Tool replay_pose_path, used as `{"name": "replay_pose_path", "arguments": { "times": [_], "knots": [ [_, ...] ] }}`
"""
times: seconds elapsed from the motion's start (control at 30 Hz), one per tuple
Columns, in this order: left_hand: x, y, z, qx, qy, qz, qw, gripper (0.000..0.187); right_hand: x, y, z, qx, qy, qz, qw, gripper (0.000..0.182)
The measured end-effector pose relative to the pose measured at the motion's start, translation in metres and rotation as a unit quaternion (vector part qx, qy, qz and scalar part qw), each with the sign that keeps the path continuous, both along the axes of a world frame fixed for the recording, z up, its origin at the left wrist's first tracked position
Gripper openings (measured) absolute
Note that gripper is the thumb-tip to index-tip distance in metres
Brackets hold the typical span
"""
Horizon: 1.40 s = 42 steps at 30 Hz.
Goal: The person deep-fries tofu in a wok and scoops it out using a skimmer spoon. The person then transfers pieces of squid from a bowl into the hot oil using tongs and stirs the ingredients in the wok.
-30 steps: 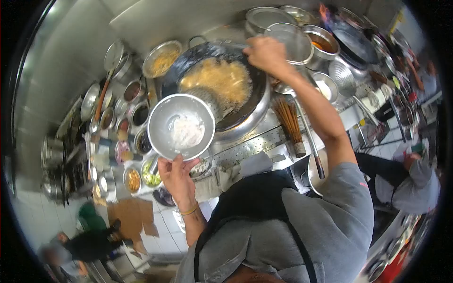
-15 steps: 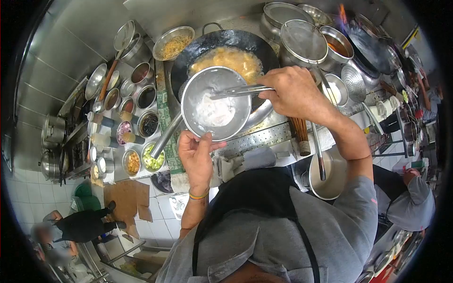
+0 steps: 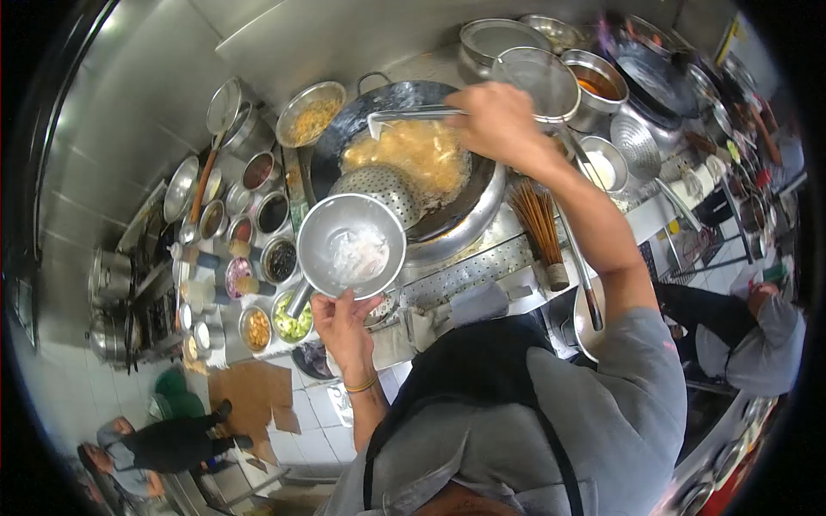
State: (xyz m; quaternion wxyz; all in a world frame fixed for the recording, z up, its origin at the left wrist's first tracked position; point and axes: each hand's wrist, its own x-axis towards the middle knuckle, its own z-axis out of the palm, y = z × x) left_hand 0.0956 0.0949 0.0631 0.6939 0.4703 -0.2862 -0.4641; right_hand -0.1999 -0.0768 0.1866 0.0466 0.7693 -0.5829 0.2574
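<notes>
My left hand (image 3: 342, 331) grips the near rim of a metal bowl (image 3: 318, 249), fingers beneath and thumb on the edge. White coated pieces (image 3: 361, 256) lie at the bottom of this bowl. Held out over the wok (image 3: 327, 155), my right hand (image 3: 495, 120) is closed on metal tongs (image 3: 417, 113). From the tongs' tip hangs a small white coated piece (image 3: 375, 128), above the far left of the bubbling oil. Golden pieces (image 3: 430, 155) fry in that oil. A perforated skimmer (image 3: 379, 182) rests in the wok, partly hidden behind the bowl.
Left of the wok stand several tubs, among them chopped greens (image 3: 292, 322), and a bowl of golden bits (image 3: 315, 120). A bamboo brush (image 3: 540, 228) and a pot of reddish liquid (image 3: 594, 84) are on the right. Co-workers (image 3: 172, 443) are at lower left and far right.
My right hand has moved the tongs from inside the bowl up and away over the wok, with a white piece in them. The bowl has shifted left and down in view, uncovering the skimmer.
</notes>
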Motion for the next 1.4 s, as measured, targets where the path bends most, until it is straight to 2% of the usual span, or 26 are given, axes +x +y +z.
{"name": "replay_pose_path", "arguments": {
  "times": [0.1, 0.2, 0.27, 0.3, 0.37, 0.43, 0.57, 0.63, 0.73, 0.83, 1.03, 1.13, 1.4],
  "knots": [
    [-0.002, 0.001, 0.003, -0.006, 0.011, 0.007, 1.000, 0.011, 0.029, -0.061, -0.024, 0.074, 0.052, -0.026, 0.996, 0.023],
    [-0.003, 0.005, 0.010, -0.014, 0.006, 0.012, 1.000, 0.012, 0.039, -0.100, -0.055, 0.049, 0.061, -0.018, 0.997, 0.024],
    [-0.002, 0.011, 0.015, -0.007, 0.005, 0.025, 1.000, 0.013, 0.041, -0.106, -0.054, 0.021, 0.059, -0.010, 0.998, 0.025],
    [0.001, 0.013, 0.016, -0.006, 0.008, 0.026, 1.000, 0.013, 0.040, -0.109, -0.054, 0.044, 0.035, -0.021, 0.998, 0.027],
    [0.008, 0.018, 0.014, 0.000, 0.017, 0.034, 0.999, 0.013, 0.038, -0.089, -0.029, 0.098, -0.008, -0.038, 0.994, 0.030],
    [0.012, 0.021, 0.009, -0.002, 0.006, 0.028, 1.000, 0.012, 0.025, -0.068, -0.019, 0.028, -0.036, -0.038, 0.998, 0.034],
    [0.006, 0.012, 0.011, -0.020, 0.013, 0.019, 1.000, 0.010, -0.007, 0.003, 0.013, -0.055, -0.062, 0.075, 0.994, 0.036],
    [-0.001, 0.006, 0.017, -0.022, 0.000, 0.000, 1.000, 0.011, -0.014, 0.043, 0.029, -0.032, -0.080, 0.111, 0.990, 0.028],
    [-0.011, 0.000, 0.017, -0.043, -0.012, -0.019, 0.999, 0.012, -0.016, 0.086, 0.046, 0.103, -0.060, 0.122, 0.985, 0.025],
    [-0.019, -0.003, 0.019, -0.047, -0.025, -0.049, 0.997, 0.013, -0.016, 0.101, 0.032, 0.056, -0.026, 0.159, 0.985, 0.023],
    [-0.032, -0.006, 0.023, -0.072, -0.069, -0.072, 0.992, 0.012, -0.009, 0.099, 0.002, 0.097, 0.005, 0.164, 0.982, 0.024],
    [-0.033, -0.009, 0.019, -0.090, -0.059, -0.074, 0.991, 0.011, 0.001, 0.098, -0.011, 0.095, 0.007, 0.166, 0.982, 0.019],
    [-0.018, -0.019, 0.008, -0.054, -0.013, -0.065, 0.996, 0.010, 0.011, 0.106, -0.011, 0.069, -0.029, 0.170, 0.983, 0.021]
  ]
}}
